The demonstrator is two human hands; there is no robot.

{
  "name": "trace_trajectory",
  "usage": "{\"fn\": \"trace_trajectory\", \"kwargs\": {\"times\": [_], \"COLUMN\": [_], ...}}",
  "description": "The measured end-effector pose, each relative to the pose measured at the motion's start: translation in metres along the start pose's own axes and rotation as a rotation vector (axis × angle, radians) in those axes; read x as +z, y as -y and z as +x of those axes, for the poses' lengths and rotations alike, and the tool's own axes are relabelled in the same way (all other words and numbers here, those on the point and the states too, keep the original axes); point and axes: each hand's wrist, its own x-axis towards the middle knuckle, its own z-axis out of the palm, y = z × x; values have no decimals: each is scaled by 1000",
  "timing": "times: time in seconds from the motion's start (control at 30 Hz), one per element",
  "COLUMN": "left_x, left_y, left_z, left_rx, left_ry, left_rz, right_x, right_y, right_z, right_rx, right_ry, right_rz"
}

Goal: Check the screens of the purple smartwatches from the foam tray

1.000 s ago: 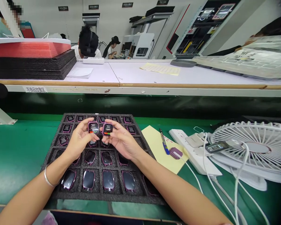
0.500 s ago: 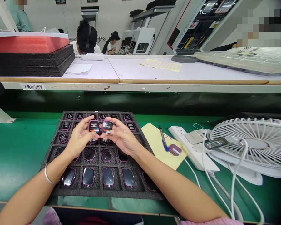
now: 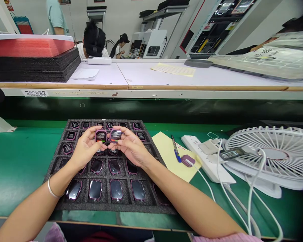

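Note:
My left hand (image 3: 87, 148) grips a purple smartwatch body (image 3: 101, 135) between thumb and fingers, its screen lit with small text and a coloured strip. Close beside it, my right hand (image 3: 131, 146) holds a second purple watch body (image 3: 115, 135), also lit, the thumb at its lower edge. Both are held over a black foam tray (image 3: 91, 207) with many square pockets. Strapless watches lie in the pockets: the back rows show lit text, while the front rows, such as this watch (image 3: 116, 190), have dark screens. My hands and forearms hide some pockets.
Right of the tray lie yellow paper (image 3: 164, 144), a pen (image 3: 176, 149) and a purple charging piece (image 3: 188, 160) on a cable. Farther right are a power strip (image 3: 207, 158) and a white fan (image 3: 270, 154). Foam sheets (image 3: 35, 64) are stacked on the shelf; people sit beyond it.
The coloured strips on the two held watch screens have changed colour. My hands stay in nearly the same place. A person in the background at left has moved right.

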Motion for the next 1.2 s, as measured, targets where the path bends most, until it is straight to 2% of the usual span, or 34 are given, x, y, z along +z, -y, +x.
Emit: {"fn": "trace_trajectory", "kwargs": {"times": [1.2], "left_x": [1], "left_y": [-1], "left_z": [0], "left_rx": [-23], "left_ry": [8], "left_rz": [25], "right_x": [2], "right_y": [0], "right_z": [-1], "right_rx": [6], "right_ry": [-5], "right_rz": [-34]}}
